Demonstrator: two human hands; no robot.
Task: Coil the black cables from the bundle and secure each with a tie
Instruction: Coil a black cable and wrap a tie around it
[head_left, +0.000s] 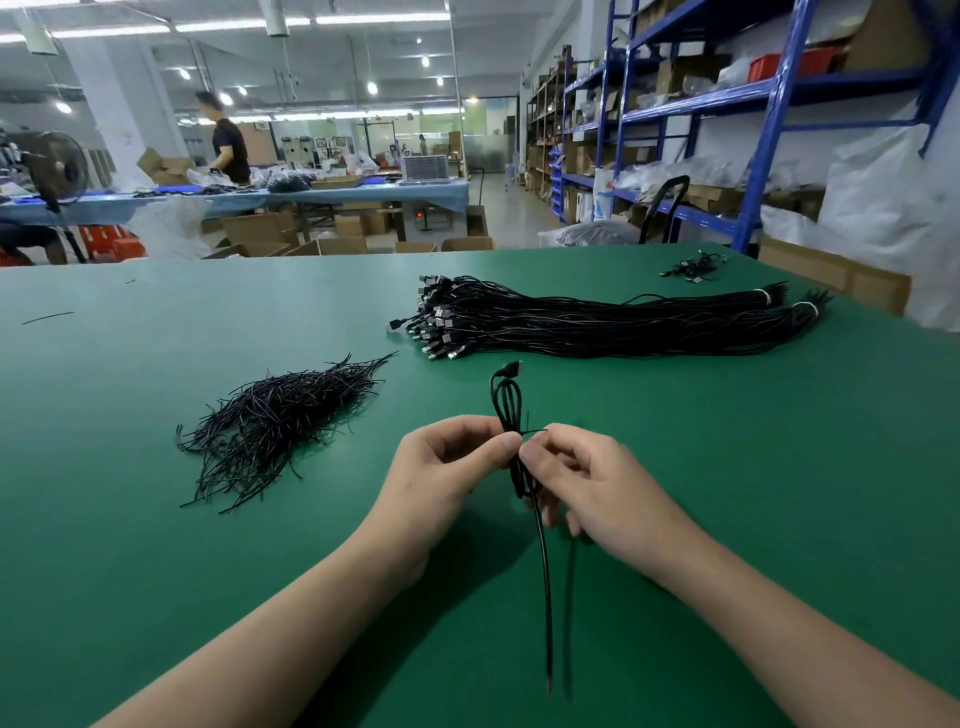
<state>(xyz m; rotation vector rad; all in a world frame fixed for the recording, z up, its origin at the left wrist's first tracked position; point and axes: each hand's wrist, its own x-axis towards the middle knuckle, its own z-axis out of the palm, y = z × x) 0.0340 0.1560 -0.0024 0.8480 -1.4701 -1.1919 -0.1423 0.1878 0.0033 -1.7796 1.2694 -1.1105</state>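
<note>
1. Both hands meet over the middle of the green table (156, 519). My left hand (452, 457) pinches the waist of the coiled cable (506, 402) between thumb and forefinger. My right hand (597, 483) pinches it from the other side, and the fingertips all but touch.
2. A thin tie (535, 431) crosses that waist just above my fingertips, with one end poking out to the right. I cannot tell whether it is twisted shut.
3. Above the pinch the loops stand away from me, with a plug at the top. Below it a straight tail (543, 571) hangs down between my forearms, uncoiled.
4. I judge this to be the securing step on one cable. The next move calls for twisting the tie ends snug with the right hand while the left keeps the loops clamped so they don't spring apart. The long tail may need gathering in.
5. Further out, the pile of ties (275, 421) lies to the left. The bundle (597, 327) stretches across the table beyond it, plugs fanned at its near end and white bands (766, 296) at the far end.
</note>
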